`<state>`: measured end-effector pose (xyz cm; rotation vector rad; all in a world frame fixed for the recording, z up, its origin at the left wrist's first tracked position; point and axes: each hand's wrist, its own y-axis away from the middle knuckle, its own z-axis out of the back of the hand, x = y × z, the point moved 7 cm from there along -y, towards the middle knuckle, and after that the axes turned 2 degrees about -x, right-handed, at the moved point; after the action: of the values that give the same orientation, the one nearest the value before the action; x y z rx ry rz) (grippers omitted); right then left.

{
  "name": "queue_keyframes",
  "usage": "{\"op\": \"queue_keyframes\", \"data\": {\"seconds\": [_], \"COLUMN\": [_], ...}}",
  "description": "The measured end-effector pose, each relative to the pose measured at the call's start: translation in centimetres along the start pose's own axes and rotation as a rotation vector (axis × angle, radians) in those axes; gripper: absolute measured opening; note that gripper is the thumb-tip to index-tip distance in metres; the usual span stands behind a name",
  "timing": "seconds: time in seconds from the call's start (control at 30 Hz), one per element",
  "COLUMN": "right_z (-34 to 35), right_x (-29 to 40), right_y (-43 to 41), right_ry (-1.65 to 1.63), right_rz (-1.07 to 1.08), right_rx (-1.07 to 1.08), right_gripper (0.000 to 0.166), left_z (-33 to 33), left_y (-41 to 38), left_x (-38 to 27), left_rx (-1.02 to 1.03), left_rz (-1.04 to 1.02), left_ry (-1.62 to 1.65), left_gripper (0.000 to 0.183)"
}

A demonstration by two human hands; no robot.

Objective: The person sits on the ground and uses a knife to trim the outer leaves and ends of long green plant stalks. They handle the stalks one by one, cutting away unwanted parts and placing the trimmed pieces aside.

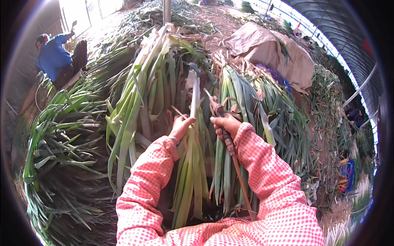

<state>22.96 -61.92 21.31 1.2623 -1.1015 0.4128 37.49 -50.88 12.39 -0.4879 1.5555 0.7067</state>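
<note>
My left hand (181, 126) grips a large green onion (195, 97) where its white shank meets the leaves. The white end points away from me and the green leaves hang toward my lap. In my right hand (227, 124) is a wand wrapped in dark tape (228, 140), probably an air blow gun. Its thin nozzle (207, 91) points forward and left, close beside the white shank but apart from it. A brown hose (243, 184) runs from the wand down to my lap. More green onions (235, 89) lie just beyond my right hand.
Peeled-looking green onions (147, 61) are heaped ahead on the left, near a metal post (166, 12). A dense leafy pile (67, 147) fills the left side. Tan sacking (255, 43) covers something at upper right. A person in blue (55, 57) sits at far left.
</note>
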Motion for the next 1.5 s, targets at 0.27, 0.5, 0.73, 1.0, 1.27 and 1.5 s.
{"op": "queue_keyframes", "data": {"seconds": [0.27,0.5,0.73,1.0,1.27,1.5], "right_z": [-0.6,-0.5,-3.1,-4.7,-8.1,-5.3], "right_x": [-5.4,-1.0,-2.8,-1.6,-3.4,-0.4], "right_y": [8.9,7.4,5.2,-2.4,4.5,-1.8], "right_ry": [0.031,0.070,0.218,0.198,0.411,0.297], "right_rz": [-0.027,0.140,0.032,0.019,0.058,0.076], "right_rx": [0.156,0.060,0.194,0.024,0.182,0.057], "right_gripper": [0.026,0.024,0.025,0.036,0.032,0.028], "left_z": [-2.7,-3.8,-0.4,0.7,-0.3,0.2], "left_y": [-1.8,4.0,17.6,23.3,23.1,24.8], "left_x": [1.5,-1.4,-1.1,-0.2,-0.6,-1.4], "left_rx": [0.050,0.468,0.414,0.271,0.213,0.133], "left_rz": [0.135,0.426,0.548,0.572,0.619,0.657], "left_ry": [-0.007,0.546,0.950,1.007,0.935,0.800], "left_gripper": [0.052,0.031,0.050,0.042,0.040,0.044]}}
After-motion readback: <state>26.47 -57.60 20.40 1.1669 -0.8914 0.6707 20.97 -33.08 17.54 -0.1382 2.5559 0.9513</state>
